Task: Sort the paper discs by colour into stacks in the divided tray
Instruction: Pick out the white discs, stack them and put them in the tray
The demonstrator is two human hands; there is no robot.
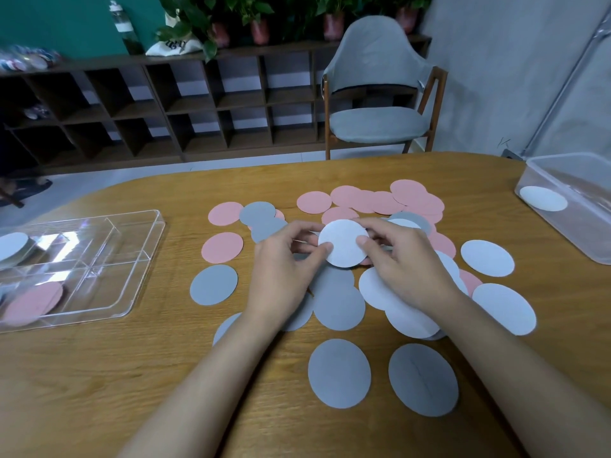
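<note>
- White disc (pixel 344 242) was held up between both hands, face toward cam, raised over the scattered pile.
- L hand (pixel 284 269) pinched its left edge, thumb on front face. R hand (pixel 400 259) pinched its right edge, thumb likewise on front. Other fingers of both were curled behind the disc.
- Directly below the grip: overlapping grey discs (pixel 337 305). Under R hand: loose white discs (pixel 410 319), also overlapping.
- Beyond the grip: pink discs (pixel 380 201) in an overlapping cluster.
- Just left of grip: single pink and grey discs, some overlapping.
- Nearer the person than the grip: grey pair (pixel 339 373), lying flat and apart on the table (pixel 99 375).
- Well left of grip: divided tray (pixel 139 256), clear plastic. A tray white disc (pixel 11 247) lay in a far compartment and a tray pink disc (pixel 33 307) in a near one. Stack height: cannot tell.
- Well right of grip: clear tub (pixel 582 233) with one tub disc (pixel 543 198), white, inside.
- Past the table: grey chair (pixel 373 94).
</note>
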